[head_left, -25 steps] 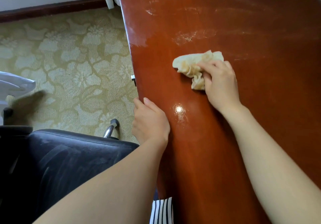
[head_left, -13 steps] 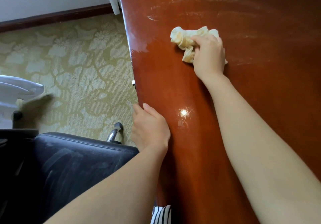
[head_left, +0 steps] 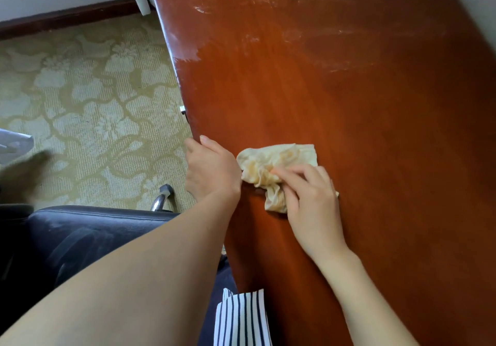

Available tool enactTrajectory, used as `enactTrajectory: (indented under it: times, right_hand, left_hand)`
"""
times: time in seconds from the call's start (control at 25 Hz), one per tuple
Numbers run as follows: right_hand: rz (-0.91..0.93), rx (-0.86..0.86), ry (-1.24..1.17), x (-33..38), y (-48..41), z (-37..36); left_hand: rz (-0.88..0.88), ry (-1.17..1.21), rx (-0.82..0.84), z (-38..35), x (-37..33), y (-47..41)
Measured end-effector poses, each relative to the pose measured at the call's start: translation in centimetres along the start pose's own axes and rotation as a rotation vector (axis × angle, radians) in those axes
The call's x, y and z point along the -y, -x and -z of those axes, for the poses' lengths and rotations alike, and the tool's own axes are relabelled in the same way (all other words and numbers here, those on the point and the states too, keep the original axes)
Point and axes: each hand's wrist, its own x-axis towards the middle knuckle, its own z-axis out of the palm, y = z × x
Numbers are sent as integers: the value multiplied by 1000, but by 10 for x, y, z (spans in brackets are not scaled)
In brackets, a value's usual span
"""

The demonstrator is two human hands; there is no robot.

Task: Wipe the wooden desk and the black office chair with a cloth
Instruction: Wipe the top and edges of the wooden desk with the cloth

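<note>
Pulled back since the earlier frame: cloth (head_left: 273, 163) and right hand (head_left: 311, 198), now at the near edge of the wooden table (head_left: 349, 158). Near surface glossy; far surface streaked with pale residue, judged unfinished. Dusty smears on the black office chair (head_left: 88, 233), apparently unwiped. Right hand grips the bunched cloth; left hand (head_left: 212, 174) clasps the table edge just beside it.
</note>
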Motion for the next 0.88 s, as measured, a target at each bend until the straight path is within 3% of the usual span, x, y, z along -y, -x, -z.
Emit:
enactTrajectory:
  times: [0.24,0.56,0.76,0.88]
  right_hand:
    - [158,33,36,-29,-20,13]
    - [-192,-106,249,-94,-153,33]
    - [-430,-255,297,-97,-198,18]
    - [-435,-198,273,-88,-195,16]
  left_hand:
    - [4,-8,0,-2,2,-1]
    - [16,-36,-5,-2,5,-1]
    - [40,-63,-19,-3,-3,-2]
    - [41,-70,-26,-4,-1,-3]
